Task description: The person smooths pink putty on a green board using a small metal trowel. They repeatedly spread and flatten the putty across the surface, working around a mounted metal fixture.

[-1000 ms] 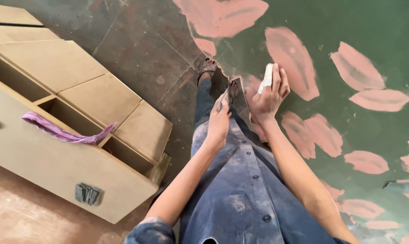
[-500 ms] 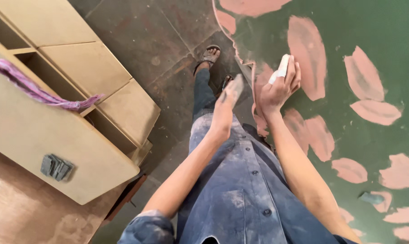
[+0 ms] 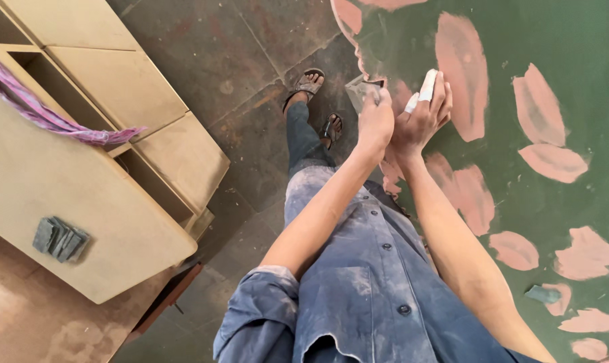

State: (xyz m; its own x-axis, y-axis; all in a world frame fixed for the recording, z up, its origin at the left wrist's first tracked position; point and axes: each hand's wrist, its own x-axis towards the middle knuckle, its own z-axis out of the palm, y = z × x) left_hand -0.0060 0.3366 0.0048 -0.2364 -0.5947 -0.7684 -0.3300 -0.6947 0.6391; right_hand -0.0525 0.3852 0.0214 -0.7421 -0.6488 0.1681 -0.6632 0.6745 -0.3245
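Observation:
My left hand (image 3: 375, 121) pinches a grey, dusty scraper blade (image 3: 362, 89) at the edge of a green panel (image 3: 560, 101). My right hand (image 3: 422, 117), with white tape around two fingertips, is held right beside the left one, fingers raised over a pink filler patch (image 3: 460, 67) on the panel. Whether the right hand also touches the blade I cannot tell. Both forearms reach out from a dusty blue shirt (image 3: 358, 296).
A beige wooden cabinet (image 3: 82, 181) lies to the left, a pink-purple cloth (image 3: 42, 114) draped over it and a stack of grey sandpaper pieces (image 3: 60, 238) on its face. My sandalled feet (image 3: 318, 101) stand on the stone floor. A small grey scrap (image 3: 542, 294) rests on the panel.
The view has swung left and down. Both hands have come closer together at the panel's edge, the left one still gripping the blade.

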